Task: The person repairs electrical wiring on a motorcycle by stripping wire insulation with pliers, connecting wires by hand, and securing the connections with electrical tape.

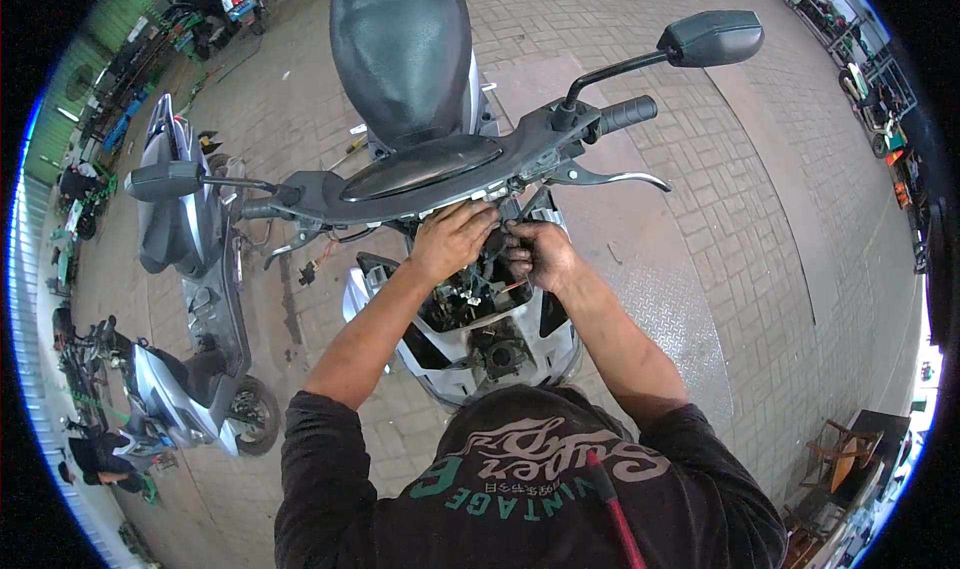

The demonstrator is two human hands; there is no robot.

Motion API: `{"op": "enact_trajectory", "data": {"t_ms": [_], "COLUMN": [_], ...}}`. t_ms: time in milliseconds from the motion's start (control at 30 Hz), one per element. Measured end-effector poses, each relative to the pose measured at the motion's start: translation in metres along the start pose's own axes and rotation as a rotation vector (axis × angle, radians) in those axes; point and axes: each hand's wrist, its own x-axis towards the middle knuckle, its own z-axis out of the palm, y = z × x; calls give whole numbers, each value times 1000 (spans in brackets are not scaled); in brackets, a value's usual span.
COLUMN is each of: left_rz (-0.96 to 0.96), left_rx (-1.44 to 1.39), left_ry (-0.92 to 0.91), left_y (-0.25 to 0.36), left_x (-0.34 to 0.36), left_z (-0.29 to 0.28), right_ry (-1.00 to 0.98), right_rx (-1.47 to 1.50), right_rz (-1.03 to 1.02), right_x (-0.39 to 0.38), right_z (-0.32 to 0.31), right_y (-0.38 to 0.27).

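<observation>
The person leans over the front of a grey scooter [470, 339] that stands on brick paving [760, 229], with its front cover off so that the nose forms an open cavity [468, 304] just below the handlebar [430, 179]. Inside that cavity lies a tangle of wires [488, 287] with small connectors, some orange, some pale, and lower down a dark round part [500, 354] sits in the silver fairing. The left hand [452, 237] is pressed against the upper edge of the opening, right under the handlebar, its fingers curled down into the wiring; whether they pinch anything cannot be told, since the knuckles hide the tips. The right hand [538, 254] is beside it, nearly touching, its fingers drawn together on a bundle of the wires at the top right of the cavity. Above the hands the black seat [402, 49] runs away from the camera, and a mirror [712, 37] and a brake lever [610, 177] stick out on the right. A second scooter [190, 259] is parked well apart on the left.
</observation>
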Motion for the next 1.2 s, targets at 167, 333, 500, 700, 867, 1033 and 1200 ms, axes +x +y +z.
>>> {"op": "enact_trajectory", "data": {"t_ms": [167, 333, 500, 700, 867, 1033, 1200], "left_rz": [-53, -112, -91, -70, -54, -96, -231], "left_rx": [-50, -18, 71, 168, 154, 157, 75], "left_ry": [-80, -166, -194, -359, -408, -423, -572], "left_y": [3, 7, 13, 15, 12, 16, 21], "left_x": [3, 7, 15, 17, 17, 23, 33], "left_z": [-4, -5, -9, -18, -17, -20, -29], "right_ry": [123, 258, 299, 390, 467, 509, 503], "right_rx": [-331, -830, -1103, -1191, -1355, -1531, -1559], "right_rz": [-257, -594, -840, -838, -859, -915, -955], "right_x": [-11, -8, 3, -11, -20, -26, -27], "right_z": [14, 8, -8, 8, 18, 22, 23], "right_y": [-1, 2, 8, 9, 8, 8, 5]}}
